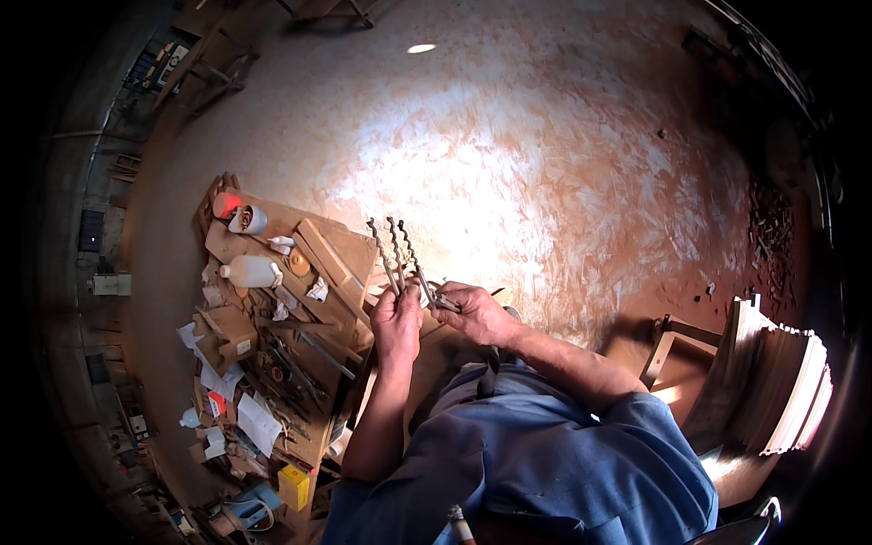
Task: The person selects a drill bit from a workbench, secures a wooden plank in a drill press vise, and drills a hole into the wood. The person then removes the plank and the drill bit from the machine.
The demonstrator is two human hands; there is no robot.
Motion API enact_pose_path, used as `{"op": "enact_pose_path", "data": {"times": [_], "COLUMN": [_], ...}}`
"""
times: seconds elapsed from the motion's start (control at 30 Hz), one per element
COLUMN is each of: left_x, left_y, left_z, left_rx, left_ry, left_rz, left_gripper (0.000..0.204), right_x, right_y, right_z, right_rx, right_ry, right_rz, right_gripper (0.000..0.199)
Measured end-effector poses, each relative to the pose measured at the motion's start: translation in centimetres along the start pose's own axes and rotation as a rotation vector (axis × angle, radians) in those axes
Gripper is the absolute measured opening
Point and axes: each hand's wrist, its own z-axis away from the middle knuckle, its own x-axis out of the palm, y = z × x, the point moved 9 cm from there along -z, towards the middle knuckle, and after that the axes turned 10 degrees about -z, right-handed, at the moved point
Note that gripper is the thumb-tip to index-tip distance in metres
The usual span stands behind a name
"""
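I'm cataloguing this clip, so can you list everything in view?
Spiral drill bits: three spiral ends visible, dark grey, picture centre
Workbench: one, brown, left
Bottle: one, whitish, on workbench
Red container: one, red, workbench's far end
Open can: one, silvery, beside red container
Carton: one, brown, workbench's left side
Yellow box: one, yellow, workbench's near end
Papers: several, white, on workbench
Stacked boards: many, pale brown, right
Floor: one, reddish brown, ahead
Small clutter: too jumbled to count
Blue clothing: blue, lower middle
Left grip: one, bare, on bits
Right grip: one, bare, on bits
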Motion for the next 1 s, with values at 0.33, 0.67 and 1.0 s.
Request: {"op": "enact_pose_path", "data": {"times": [0.33, 0.67, 1.0], "left_x": [0.0, -4.0, -6.2], "left_y": [-1.5, -4.3, -5.5], "left_z": [1.4, 2.5, 3.0], "left_rx": [0.028, 0.0, -0.039], "left_ry": [-0.011, 0.193, 0.107], "left_rz": [0.064, -0.092, -0.37], "left_gripper": [0.01, 0.016, 0.01], "right_x": [-0.5, 1.4, 5.9], "right_y": [0.3, 1.8, 4.7], "right_z": [0.6, 0.0, 0.7], "right_rx": [0.058, 0.181, 0.488], "right_ry": [0.032, -0.091, -0.262], "right_rz": [-0.015, -0.008, 0.059], "right_gripper": [0.011, 0.012, 0.016]}}
